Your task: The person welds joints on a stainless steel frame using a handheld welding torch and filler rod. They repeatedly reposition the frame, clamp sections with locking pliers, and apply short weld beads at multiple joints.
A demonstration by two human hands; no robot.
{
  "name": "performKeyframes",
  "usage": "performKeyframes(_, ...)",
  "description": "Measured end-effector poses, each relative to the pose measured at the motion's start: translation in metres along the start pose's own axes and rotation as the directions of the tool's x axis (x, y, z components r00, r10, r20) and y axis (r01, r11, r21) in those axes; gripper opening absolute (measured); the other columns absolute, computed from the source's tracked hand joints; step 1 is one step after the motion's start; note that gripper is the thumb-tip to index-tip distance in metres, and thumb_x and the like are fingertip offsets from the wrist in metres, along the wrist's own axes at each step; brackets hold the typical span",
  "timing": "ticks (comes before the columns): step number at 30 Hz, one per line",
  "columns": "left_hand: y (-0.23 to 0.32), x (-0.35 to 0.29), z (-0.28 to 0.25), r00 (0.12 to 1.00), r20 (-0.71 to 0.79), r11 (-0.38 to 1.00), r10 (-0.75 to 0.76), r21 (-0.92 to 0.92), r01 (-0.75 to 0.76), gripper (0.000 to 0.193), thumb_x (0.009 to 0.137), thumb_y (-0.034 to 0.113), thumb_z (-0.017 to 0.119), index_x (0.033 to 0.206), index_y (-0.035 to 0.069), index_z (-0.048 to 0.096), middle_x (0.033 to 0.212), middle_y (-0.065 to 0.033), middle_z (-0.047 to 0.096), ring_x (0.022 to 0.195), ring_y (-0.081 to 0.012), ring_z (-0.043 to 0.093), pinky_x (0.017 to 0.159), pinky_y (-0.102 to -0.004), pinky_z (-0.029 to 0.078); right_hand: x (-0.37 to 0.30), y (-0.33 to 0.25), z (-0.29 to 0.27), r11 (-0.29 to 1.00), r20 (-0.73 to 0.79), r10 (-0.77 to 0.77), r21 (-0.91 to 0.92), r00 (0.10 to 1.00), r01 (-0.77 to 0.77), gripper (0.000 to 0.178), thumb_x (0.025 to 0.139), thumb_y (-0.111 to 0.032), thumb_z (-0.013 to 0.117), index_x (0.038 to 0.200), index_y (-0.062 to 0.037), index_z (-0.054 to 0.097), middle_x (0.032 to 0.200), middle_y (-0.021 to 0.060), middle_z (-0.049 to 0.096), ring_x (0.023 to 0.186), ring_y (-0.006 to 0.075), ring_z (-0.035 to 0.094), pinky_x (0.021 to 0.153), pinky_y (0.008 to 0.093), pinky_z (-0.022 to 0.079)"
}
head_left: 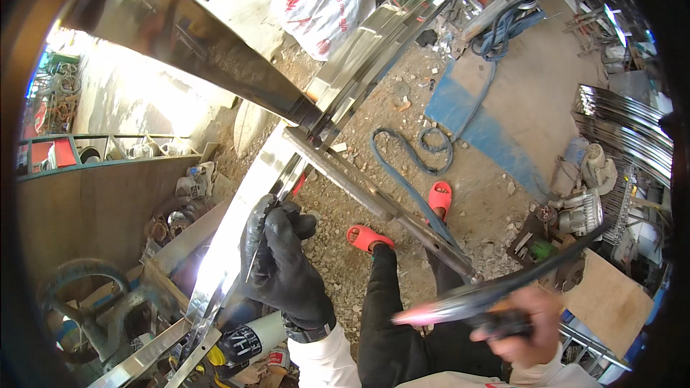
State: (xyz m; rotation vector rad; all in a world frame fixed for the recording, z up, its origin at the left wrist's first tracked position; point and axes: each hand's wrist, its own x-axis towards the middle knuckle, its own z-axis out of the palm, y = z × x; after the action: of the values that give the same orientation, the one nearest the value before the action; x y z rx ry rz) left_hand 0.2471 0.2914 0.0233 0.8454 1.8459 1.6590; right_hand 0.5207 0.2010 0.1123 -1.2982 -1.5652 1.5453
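My left hand point(287, 259), in a black glove, is closed around a thin metal rod point(251, 264) beside the long polished metal profile point(248, 205). My bare right hand point(528, 327), smeared by motion, grips the black handle of what looks like a hand-held welding shield point(496, 289). The shield appears edge-on as a dark curved blade shape with a pinkish end. A broad shiny metal tube point(215, 57) comes from the upper left and meets the profile. From that joint a worn steel bar point(374, 197) slants down toward my right hand, its near end close to the shield.
A blue-grey cable point(402, 147) winds over gritty ground near my red slippers point(368, 236). At right lie shiny curved strips point(625, 129), a motor-like casting point(583, 212) and a brown board point(607, 302). A white sack point(323, 0) sits at the top, a handwheel point(83, 309) lower left.
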Motion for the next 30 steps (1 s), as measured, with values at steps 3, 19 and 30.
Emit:
performKeyframes(3, 0.000, 0.002, -0.006, 0.998, 0.050, 0.998, -0.043, -0.037, 0.045, 0.025, 0.102, 0.007, 0.060, 0.121, -0.009, 0.065, 0.086, -0.0146, 0.070, 0.063, -0.0177, 0.067, 0.059, -0.0282, 0.058, 0.031, -0.006, 0.047, 0.998, 0.150, -0.022, -0.059, 0.988, 0.032, 0.072, 0.089, -0.007, 0.074, 0.152, -0.0058, 0.039, 0.104, 0.0165, 0.073, 0.083, 0.0264, 0.074, 0.066, 0.0346, 0.058)
performKeyframes(19, -0.016, 0.002, -0.017, 0.994, 0.103, 0.999, 0.042, -0.022, -0.040, 0.024, 0.098, -0.002, 0.060, 0.120, -0.011, 0.066, 0.085, -0.0125, 0.067, 0.070, -0.0165, 0.065, 0.061, -0.0299, 0.057, 0.081, -0.023, 0.028, 0.992, -0.778, -0.082, -0.004, 0.623, 0.126, 0.076, 0.100, -0.036, 0.063, 0.157, -0.0073, 0.022, 0.067, 0.0117, 0.059, 0.036, 0.0100, 0.045, 0.033, 0.0209, 0.034)
performKeyframes(30, -0.026, 0.003, -0.011, 0.991, 0.061, 0.993, 0.115, -0.018, -0.114, 0.020, 0.096, -0.002, 0.064, 0.113, -0.010, 0.068, 0.088, -0.0140, 0.070, 0.071, -0.0183, 0.070, 0.060, -0.0301, 0.059, 0.157, 0.049, 0.031, 0.981, -0.224, -0.196, -0.040, 0.955, 0.192, 0.065, 0.096, -0.007, 0.066, 0.151, -0.0011, 0.031, 0.136, 0.0195, 0.056, 0.090, 0.0152, 0.065, 0.074, 0.0265, 0.051)
